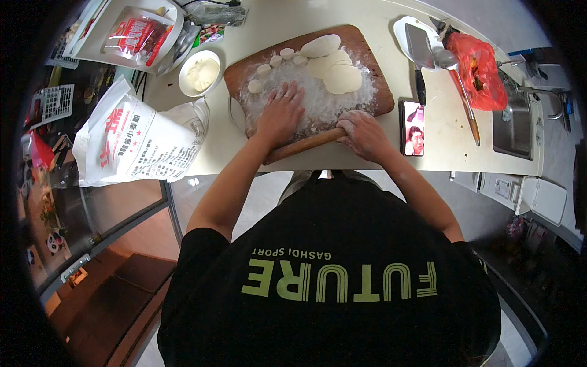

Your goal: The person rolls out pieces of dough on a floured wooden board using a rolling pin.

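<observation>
My left hand [281, 112] lies with its fingers spread on the floured wooden board [376, 75]; whether anything is under the palm is hidden. My right hand [363, 135] grips the right end of a wooden rolling pin [312, 142], which lies slantwise along the board's near edge. Several small dough pieces [263, 69] form a curved row beyond my left hand. Flattened dough wrappers [342, 79] overlap at the board's right, with an oval one [321, 46] at the far edge. Loose white flour [316, 103] covers the middle of the board.
A bowl of pale dough or flour [200, 75] and a large flour bag [146, 142] stand at left. To the right are a phone [413, 128], a cleaver [419, 46] on a white plate, a ladle [461, 87], a red plastic bag [481, 69] and a sink [512, 124].
</observation>
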`<act>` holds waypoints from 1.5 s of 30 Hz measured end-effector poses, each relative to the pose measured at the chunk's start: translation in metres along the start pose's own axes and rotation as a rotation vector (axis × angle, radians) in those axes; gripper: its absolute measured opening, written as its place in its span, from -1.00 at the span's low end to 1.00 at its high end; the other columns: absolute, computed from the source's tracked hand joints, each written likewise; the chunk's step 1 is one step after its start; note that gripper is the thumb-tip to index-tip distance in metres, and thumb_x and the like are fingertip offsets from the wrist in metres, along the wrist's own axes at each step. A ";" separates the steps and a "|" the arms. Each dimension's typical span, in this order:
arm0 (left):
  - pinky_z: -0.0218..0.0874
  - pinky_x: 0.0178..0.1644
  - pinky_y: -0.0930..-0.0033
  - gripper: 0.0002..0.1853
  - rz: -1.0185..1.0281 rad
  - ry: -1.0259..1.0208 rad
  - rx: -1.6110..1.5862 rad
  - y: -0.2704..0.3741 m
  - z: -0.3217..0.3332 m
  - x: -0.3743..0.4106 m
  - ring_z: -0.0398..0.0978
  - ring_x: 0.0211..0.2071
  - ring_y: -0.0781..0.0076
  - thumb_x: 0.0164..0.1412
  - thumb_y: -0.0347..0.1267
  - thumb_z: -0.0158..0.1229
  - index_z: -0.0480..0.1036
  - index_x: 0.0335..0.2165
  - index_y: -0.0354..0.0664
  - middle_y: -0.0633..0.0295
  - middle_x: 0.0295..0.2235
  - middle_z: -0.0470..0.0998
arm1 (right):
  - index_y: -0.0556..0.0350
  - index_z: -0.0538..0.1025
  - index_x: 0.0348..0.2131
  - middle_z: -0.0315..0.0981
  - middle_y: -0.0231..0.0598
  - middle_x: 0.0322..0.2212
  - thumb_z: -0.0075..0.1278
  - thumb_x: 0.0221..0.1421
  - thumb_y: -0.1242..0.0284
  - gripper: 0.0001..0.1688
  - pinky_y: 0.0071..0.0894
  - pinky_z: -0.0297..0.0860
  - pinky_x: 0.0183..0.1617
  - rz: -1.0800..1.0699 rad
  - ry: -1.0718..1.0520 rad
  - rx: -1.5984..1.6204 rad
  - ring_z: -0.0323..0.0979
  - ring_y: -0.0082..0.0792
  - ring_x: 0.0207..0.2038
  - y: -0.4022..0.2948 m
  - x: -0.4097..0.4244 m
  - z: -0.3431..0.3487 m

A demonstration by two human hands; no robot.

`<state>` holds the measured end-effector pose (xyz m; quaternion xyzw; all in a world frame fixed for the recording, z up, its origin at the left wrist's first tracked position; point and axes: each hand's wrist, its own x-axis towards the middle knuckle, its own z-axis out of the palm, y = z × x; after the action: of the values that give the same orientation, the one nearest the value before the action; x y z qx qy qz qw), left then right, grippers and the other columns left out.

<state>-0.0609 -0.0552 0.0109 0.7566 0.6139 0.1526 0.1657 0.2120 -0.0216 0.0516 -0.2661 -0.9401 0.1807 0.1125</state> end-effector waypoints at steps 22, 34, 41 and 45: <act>0.30 -0.13 0.10 -0.70 -0.288 -0.318 -0.289 0.010 -0.044 0.003 0.51 -0.21 0.00 0.08 -0.35 0.03 0.48 -0.21 -0.27 -0.11 -0.27 0.54 | 0.27 0.27 0.09 0.01 0.22 0.17 -0.22 0.23 0.19 -0.40 -0.04 -0.07 0.31 -0.014 0.096 -0.231 -0.01 0.15 0.24 -0.007 0.096 0.056; 0.32 -0.20 0.11 -0.74 -0.373 -0.171 -0.259 0.005 -0.028 -0.003 0.53 -0.32 -0.02 0.07 -0.28 0.13 0.57 -0.36 -0.24 -0.09 -0.40 0.56 | 0.38 0.16 0.14 -0.02 0.32 0.18 -0.21 0.21 0.12 -0.26 -0.11 -0.08 0.33 0.014 0.019 -0.237 -0.05 0.15 0.26 -0.010 0.099 0.060; 0.31 -0.18 0.08 -0.76 -0.538 -0.111 -0.406 -0.009 -0.022 -0.014 0.52 -0.29 -0.05 0.09 -0.31 0.08 0.54 -0.36 -0.26 -0.08 -0.34 0.56 | 0.46 0.22 0.08 -0.03 0.32 0.18 -0.20 0.22 0.13 -0.28 -0.07 0.01 0.29 0.002 -0.015 -0.114 0.02 0.15 0.24 -0.031 0.070 0.054; 0.30 -0.18 0.11 -0.74 -0.425 -0.122 -0.268 0.007 -0.019 -0.001 0.53 -0.28 0.01 0.12 -0.31 0.07 0.51 -0.30 -0.29 -0.06 -0.32 0.56 | 0.42 0.19 0.11 0.00 0.31 0.17 -0.19 0.20 0.13 -0.27 -0.06 0.06 0.26 0.039 0.090 -0.233 0.04 0.13 0.23 -0.009 0.107 0.064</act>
<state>-0.0634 -0.0566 0.0308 0.5897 0.7223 0.1483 0.3294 0.0990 0.0108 0.0092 -0.3033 -0.9435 0.0604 0.1193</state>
